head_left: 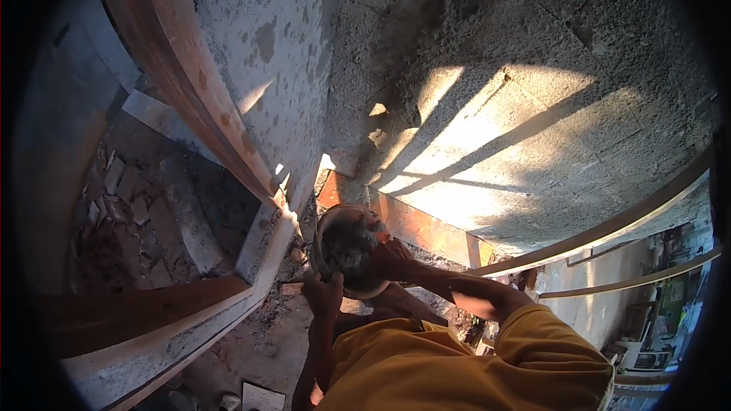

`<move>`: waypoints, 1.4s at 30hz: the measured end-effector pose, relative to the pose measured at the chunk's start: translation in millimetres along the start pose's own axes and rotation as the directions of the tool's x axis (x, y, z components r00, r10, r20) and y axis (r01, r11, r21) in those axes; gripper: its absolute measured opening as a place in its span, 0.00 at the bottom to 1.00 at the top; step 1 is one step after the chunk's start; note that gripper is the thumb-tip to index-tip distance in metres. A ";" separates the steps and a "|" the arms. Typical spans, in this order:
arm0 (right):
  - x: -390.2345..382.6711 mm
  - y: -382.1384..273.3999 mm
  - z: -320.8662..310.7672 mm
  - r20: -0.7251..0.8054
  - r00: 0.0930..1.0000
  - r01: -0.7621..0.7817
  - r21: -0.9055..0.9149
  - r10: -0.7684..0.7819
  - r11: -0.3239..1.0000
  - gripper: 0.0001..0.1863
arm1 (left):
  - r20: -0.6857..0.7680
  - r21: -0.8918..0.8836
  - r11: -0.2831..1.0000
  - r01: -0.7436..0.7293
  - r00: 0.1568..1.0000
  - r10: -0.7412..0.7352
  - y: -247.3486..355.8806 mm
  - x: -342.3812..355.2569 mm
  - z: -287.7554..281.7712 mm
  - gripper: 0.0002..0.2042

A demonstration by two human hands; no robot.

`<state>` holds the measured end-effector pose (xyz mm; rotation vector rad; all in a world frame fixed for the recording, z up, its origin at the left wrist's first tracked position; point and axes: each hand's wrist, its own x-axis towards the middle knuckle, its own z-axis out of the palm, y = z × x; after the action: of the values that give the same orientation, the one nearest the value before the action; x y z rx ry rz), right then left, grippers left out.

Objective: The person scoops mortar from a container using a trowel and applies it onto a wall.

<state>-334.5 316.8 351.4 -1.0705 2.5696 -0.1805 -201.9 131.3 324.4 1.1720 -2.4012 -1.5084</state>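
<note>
A round bowl (346,240) holding a lumpy grey mix sits low at the centre, in front of my body. My left hand (324,291) grips its near left rim, fingers closed. Over the bowl's right side is my right hand (390,259), its fingers curled around something too shadowed to make out.
A plastered wall (274,46) with a wooden frame (190,91) rises on the left. Sunlit rough blocks (533,129) and a reddish strip (419,224) are ahead. Rubble (129,198) lies left. Long battens (579,243) cross the right side. A pale slab (263,396) lies below.
</note>
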 end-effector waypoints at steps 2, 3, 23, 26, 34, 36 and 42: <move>-14.3 -14.5 -20.8 -0.054 0.997 -0.041 0.237 0.055 0.971 0.13 | -0.009 0.040 0.999 -0.028 1.000 0.029 4.4 2.8 3.9 0.16; -24.6 -10.0 -20.2 0.019 0.993 -0.118 0.321 0.118 0.940 0.14 | -0.016 0.081 0.995 -0.051 0.998 0.053 6.2 1.0 3.5 0.16; 44.8 165.6 -446.4 -0.187 0.967 -0.057 0.506 0.175 0.861 0.15 | -0.075 -0.031 0.993 0.110 0.991 -0.112 -9.9 -24.3 -38.3 0.13; 40.2 113.1 -449.4 -0.141 0.978 -0.107 0.281 0.151 0.954 0.17 | -0.094 0.045 0.979 0.200 0.976 -0.196 -7.7 -28.6 -48.8 0.13; 9.5 44.8 -133.2 0.088 0.994 0.086 -0.296 -0.063 0.951 0.12 | 0.010 0.031 0.999 -0.009 1.000 0.009 0.5 -2.4 -22.0 0.14; 6.7 33.9 -46.1 0.032 0.999 0.048 -0.311 -0.040 0.949 0.14 | 0.004 0.005 0.996 -0.091 0.996 0.091 7.0 0.6 -13.1 0.14; -18.7 17.1 -4.4 0.196 0.975 -0.167 0.328 0.106 0.930 0.13 | 0.024 0.034 0.991 -0.133 0.991 0.132 25.2 2.5 -29.2 0.15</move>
<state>-335.2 342.0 356.2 -0.7400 2.3303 -0.4588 -205.2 113.9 358.7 0.9849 -2.4744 -1.4517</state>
